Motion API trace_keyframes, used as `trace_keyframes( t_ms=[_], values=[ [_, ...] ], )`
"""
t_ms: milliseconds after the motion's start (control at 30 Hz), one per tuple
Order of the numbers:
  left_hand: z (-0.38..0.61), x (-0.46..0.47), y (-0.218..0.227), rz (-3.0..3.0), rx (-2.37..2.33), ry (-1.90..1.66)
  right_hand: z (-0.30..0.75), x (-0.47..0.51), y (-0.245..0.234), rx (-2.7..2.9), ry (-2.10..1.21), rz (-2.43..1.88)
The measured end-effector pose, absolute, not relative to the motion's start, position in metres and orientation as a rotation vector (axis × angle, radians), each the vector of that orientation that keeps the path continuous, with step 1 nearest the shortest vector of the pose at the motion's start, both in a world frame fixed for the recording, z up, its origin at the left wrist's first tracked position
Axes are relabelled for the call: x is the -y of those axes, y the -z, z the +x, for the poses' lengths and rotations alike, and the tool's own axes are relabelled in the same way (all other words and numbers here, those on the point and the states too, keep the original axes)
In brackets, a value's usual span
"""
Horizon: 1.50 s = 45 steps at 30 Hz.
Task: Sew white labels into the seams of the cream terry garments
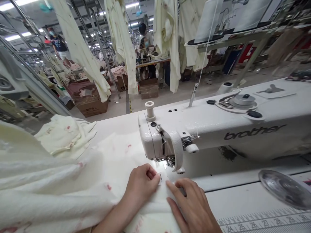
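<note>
Cream fabric with small red prints [97,194] spreads over the sewing machine table and runs under the head of a white sewing machine [155,136]. Just in front of the needle area, my left hand [142,183] pinches a small white label [160,179] with dark marks against the cloth. My right hand [191,202] rests on the fabric to the right of the label, thumb and fingers apart, holding nothing. The needle and presser foot are partly hidden by the machine's finger guard.
Another cream garment piece [65,132] lies on the table at left. A clear dish [286,189] and a printed ruler [262,223] are at right. Thread cones [207,22] stand behind the machine, and cream garments [121,45] hang beyond. Two people are farther back.
</note>
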<state>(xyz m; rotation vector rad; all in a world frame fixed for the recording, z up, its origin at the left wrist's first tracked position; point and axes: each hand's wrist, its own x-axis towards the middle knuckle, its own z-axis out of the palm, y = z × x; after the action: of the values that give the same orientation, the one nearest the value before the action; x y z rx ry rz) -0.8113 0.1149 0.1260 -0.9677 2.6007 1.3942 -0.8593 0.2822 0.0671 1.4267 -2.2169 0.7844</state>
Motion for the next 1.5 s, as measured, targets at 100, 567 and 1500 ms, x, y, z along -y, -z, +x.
trace_keyframes(
  t_ms=[100,567,1500],
  values=[
    [-0.812,-0.115,-0.127,-0.961,-2.610,-1.373,-0.859,-0.282,-0.067,2.222,-0.785,1.411],
    [-0.812,-0.117,-0.123,-0.955,-2.652,-1.304,-0.861,-0.283,-0.068,2.205,-0.800,1.427],
    [-0.759,-0.108,-0.122,0.503,-3.195,-0.121,-0.859,-0.284,-0.060,2.221,-0.731,1.446]
  ],
)
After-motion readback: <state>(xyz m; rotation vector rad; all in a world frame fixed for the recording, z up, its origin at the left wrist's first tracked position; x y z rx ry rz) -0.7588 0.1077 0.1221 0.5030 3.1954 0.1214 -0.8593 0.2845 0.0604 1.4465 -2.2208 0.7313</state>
